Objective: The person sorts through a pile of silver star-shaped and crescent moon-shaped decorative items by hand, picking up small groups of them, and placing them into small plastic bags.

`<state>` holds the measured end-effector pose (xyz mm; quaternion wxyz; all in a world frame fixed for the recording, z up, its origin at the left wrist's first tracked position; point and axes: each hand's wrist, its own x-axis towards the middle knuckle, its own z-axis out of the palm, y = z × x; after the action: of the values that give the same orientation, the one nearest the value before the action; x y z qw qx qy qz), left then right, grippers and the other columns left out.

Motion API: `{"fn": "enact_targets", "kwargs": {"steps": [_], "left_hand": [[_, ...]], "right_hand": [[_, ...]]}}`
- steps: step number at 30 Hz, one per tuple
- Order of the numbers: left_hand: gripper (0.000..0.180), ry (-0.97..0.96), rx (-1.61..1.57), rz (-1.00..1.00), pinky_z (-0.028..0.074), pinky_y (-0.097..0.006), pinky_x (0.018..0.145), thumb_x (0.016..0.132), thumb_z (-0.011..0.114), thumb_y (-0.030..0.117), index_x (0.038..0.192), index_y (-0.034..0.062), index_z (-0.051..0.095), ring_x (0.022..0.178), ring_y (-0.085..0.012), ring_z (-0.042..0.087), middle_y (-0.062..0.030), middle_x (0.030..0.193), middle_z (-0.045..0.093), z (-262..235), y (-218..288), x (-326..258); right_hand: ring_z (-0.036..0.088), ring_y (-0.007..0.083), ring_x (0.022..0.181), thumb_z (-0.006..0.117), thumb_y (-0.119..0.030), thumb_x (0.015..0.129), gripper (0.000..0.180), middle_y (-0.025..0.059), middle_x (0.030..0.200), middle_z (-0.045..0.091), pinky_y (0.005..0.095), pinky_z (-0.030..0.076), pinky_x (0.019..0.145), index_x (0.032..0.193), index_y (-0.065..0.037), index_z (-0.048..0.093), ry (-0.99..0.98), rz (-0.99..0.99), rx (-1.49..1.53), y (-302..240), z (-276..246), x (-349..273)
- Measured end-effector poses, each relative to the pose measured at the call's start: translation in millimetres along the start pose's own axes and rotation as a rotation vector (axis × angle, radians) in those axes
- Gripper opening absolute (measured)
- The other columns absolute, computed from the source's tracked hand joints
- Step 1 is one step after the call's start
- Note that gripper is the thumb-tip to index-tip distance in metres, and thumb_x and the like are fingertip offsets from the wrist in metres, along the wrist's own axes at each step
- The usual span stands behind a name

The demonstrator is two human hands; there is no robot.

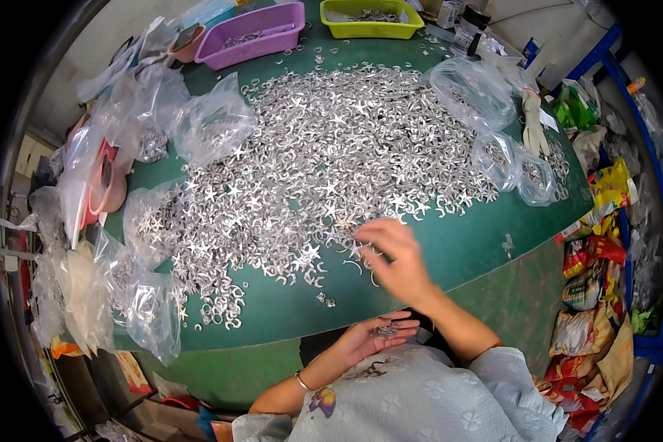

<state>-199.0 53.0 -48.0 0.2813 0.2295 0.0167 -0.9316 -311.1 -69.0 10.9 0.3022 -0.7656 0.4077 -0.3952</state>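
A wide heap of small silver metal pieces [331, 140], with star, crescent and ring shapes among them, covers the middle of the green table [449, 254]. My right hand [396, 258] reaches over the heap's near edge, fingers curved and thumb apart from them; nothing shows between them. Its fingertips are slightly blurred, and whether they touch the pieces I cannot tell. My left hand [376, 337] lies palm up just in front of the table's near edge, cupping several small metal pieces [384, 331]; their exact shape is too small to make out.
Clear plastic bags [215, 121] with metal pieces flank the heap, more of them [473, 92] on the right. A purple basin [252, 35] and a yellow basin [372, 28] stand at the back. Beyond the table's right edge is a blue rack [626, 88] beside colourful packets [604, 254].
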Motion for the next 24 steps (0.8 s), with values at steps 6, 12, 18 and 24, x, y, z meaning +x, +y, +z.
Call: {"fn": "enact_targets", "kwargs": {"steps": [6,12,18,24], "left_hand": [[0.048,0.0,0.063,-0.004,0.043,-0.034,0.102,0.1,0.047,0.027,0.138,-0.0015,0.042,0.123,-0.0247,0.053,-0.018,0.136,0.051,0,-7,13],[0.049,0.028,0.017,-0.096,0.043,-0.034,0.103,0.101,0.043,0.032,0.138,-0.0001,0.042,0.124,-0.0231,0.051,-0.0163,0.137,0.05,-6,-4,14],[0.053,-0.029,-0.067,-0.002,0.04,-0.037,0.107,0.102,0.039,0.033,0.141,-0.0028,0.035,0.131,-0.0279,0.045,-0.0176,0.145,0.041,2,-7,18],[0.06,-0.042,-0.206,0.031,0.033,-0.04,0.111,0.102,0.031,0.039,0.142,-0.0054,0.033,0.134,-0.0298,0.04,-0.0213,0.147,0.037,-13,-11,24]], "right_hand": [[0.051,0.0271,0.098,0.071,-0.008,0.076,0.02,0.0057,0.111,0.058,0.0384,0.039,0.083,0.096,-0.006,0.067,0.037,-0.032,-0.52,34,-40,-4],[0.051,0.0275,0.097,0.073,-0.007,0.075,0.017,0.0058,0.11,0.058,0.0374,0.039,0.082,0.091,-0.007,0.067,-0.247,-0.017,-0.469,16,-61,-28],[0.048,0.031,0.109,0.069,-0.01,0.08,0.031,0.0097,0.119,0.055,0.0426,0.037,0.095,0.11,-0.006,0.064,-0.147,0.041,-0.353,18,-54,-16],[0.035,0.0376,0.129,0.068,-0.015,0.082,0.04,0.0118,0.137,0.042,0.0473,0.03,0.103,0.121,-0.01,0.06,-0.271,-0.049,-0.617,18,-45,-18]]}}
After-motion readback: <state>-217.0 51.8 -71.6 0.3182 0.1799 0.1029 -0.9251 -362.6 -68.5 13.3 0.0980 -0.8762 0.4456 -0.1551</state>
